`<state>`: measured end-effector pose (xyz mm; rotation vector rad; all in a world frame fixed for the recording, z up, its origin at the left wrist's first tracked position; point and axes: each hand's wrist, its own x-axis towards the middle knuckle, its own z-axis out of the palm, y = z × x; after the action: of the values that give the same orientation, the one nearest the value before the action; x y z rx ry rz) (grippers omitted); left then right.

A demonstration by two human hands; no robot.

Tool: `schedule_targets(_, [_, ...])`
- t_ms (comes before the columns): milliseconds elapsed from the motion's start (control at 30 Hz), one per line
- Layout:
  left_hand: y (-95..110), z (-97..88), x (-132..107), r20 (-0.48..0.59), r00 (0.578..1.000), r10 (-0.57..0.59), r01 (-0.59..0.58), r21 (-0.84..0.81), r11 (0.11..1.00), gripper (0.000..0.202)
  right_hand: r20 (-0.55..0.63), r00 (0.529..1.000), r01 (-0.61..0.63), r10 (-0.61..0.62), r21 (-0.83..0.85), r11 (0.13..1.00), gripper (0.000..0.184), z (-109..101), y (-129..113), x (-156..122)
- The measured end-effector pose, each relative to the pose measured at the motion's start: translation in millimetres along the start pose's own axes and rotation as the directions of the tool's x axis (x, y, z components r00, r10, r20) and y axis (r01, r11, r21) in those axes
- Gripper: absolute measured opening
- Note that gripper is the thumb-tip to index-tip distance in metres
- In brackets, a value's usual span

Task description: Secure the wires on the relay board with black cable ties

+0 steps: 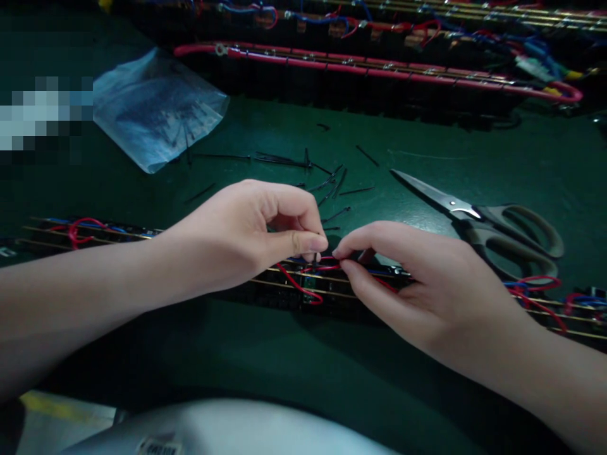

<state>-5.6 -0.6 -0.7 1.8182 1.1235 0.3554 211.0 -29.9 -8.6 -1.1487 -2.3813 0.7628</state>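
A long dark strip assembly [284, 287] with brass rails and red and blue wires lies across the green table in front of me. My left hand [251, 230] pinches a thin black cable tie [315, 258] upright over the strip's middle, thumb and forefinger closed. My right hand [412, 278] meets it from the right, fingertips pinched on a red wire [327, 268] at the same spot. A red wire loop [298, 287] hangs just below the pinch.
Scissors [478, 218] with grey handles lie to the right behind my right hand. Several loose black cable ties [303, 165] are scattered behind the strip. A clear plastic bag [154, 107] lies at the back left. More wired strips [379, 63] run along the back.
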Motion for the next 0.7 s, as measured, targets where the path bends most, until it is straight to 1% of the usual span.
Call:
schedule_targets(67, [-1.0,1.1,1.5,-0.006,1.000,-0.012,0.012,-0.024,1.000,0.019,0.010,1.000,-0.014,0.014,0.000,1.000,0.012,0.3,-0.5,0.1])
schedule_targets(200, [-1.4,3.3,4.1,-0.028,0.998,-0.060,0.056,-0.149,0.987,0.014,0.041,0.996,-0.072,0.073,-0.026,0.997,0.014,1.3,-0.1,-2.0])
schedule_targets(267, [-0.8,3.7,4.8,-0.005,0.996,-0.093,0.091,-0.178,0.980,0.011,0.042,0.995,-0.086,0.087,-0.036,0.996,0.015,2.2,1.2,-3.3])
schedule_targets(367, [0.2,3.6,5.5,0.049,0.988,-0.148,0.155,-0.210,0.965,0.005,0.027,0.998,-0.048,0.048,-0.010,0.999,0.014,3.2,3.0,-5.0])
schedule_targets(433, [0.3,3.6,5.3,0.067,0.985,-0.160,0.171,-0.245,0.954,0.003,0.030,0.999,-0.031,0.031,0.007,0.999,0.014,2.8,3.3,-5.4])
schedule_targets(533, [0.0,4.3,3.4,0.027,0.991,-0.133,0.135,-0.275,0.952,0.006,0.051,0.998,-0.037,0.035,0.020,0.999,0.013,0.8,2.7,-4.2])
schedule_targets(633, [0.1,5.3,0.4,-0.041,0.996,-0.084,0.073,-0.233,0.970,0.008,0.038,0.999,-0.028,0.025,0.071,0.997,0.012,-0.4,2.8,-2.3])
schedule_targets(700, [0.0,5.7,-1.3,-0.064,0.996,-0.068,0.054,-0.188,0.981,0.009,0.027,1.000,-0.012,0.009,0.101,0.995,0.011,-0.2,3.7,-2.0])
